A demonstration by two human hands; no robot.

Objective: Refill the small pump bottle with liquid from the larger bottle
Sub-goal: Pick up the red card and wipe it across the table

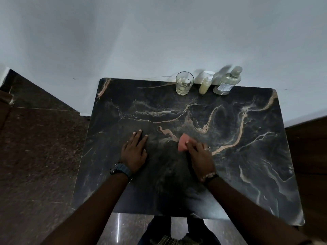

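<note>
One small pump bottle (205,85), one larger bottle (227,81), one glass (184,83), left hand (134,151) flat, right hand (199,153) pressing pink sponge (183,144)

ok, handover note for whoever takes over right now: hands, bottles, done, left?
Left hand: flat on the table, holding nothing.
Right hand: on a pink sponge pressed to the tabletop; grip blurred.
Small pump bottle, pump on, stands at the far edge between the glass and the larger bottle, cap on.
Done: cannot tell whether it is refilled.
Left: check the fill, put the sponge away.
</note>
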